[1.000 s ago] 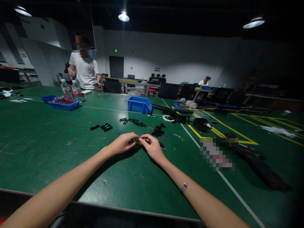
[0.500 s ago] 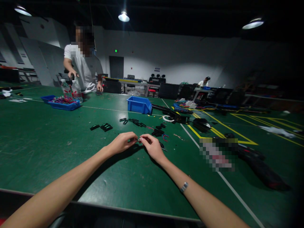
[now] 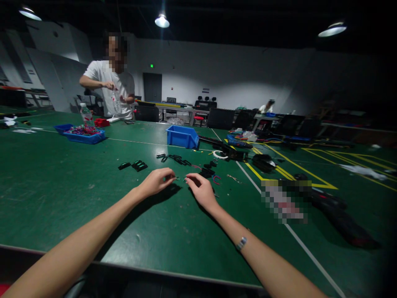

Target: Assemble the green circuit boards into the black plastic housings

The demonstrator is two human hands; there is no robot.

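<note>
My left hand (image 3: 159, 181) is closed in a pinch on a small part (image 3: 176, 178) that pokes out past the fingertips; its kind is too small to tell. Facing it across a narrow gap, my right hand (image 3: 200, 188) pinches another tiny piece (image 3: 185, 179), greenish and hard to make out. Both hands are just above the green tabletop (image 3: 149, 240). Beyond the left hand lie black pieces with green faces (image 3: 138, 165). Several black oblong frames (image 3: 178, 159) are spread farther back. Close to the right hand are dark parts (image 3: 207, 171) and a tool with red-and-blue handles (image 3: 216, 179).
A blue bin (image 3: 182, 137) stands at mid-table. To the left, a blue tray (image 3: 85, 136) holds tangled coloured wires, with a plastic bottle (image 3: 87, 116) behind. A co-worker (image 3: 114, 89) stands across the table, holding a bottle. A black tool (image 3: 338, 215) lies at right.
My hands have drawn apart, leaving a gap between fingertips that were together. The co-worker has lifted one bottle from the table and raised both hands to it.
</note>
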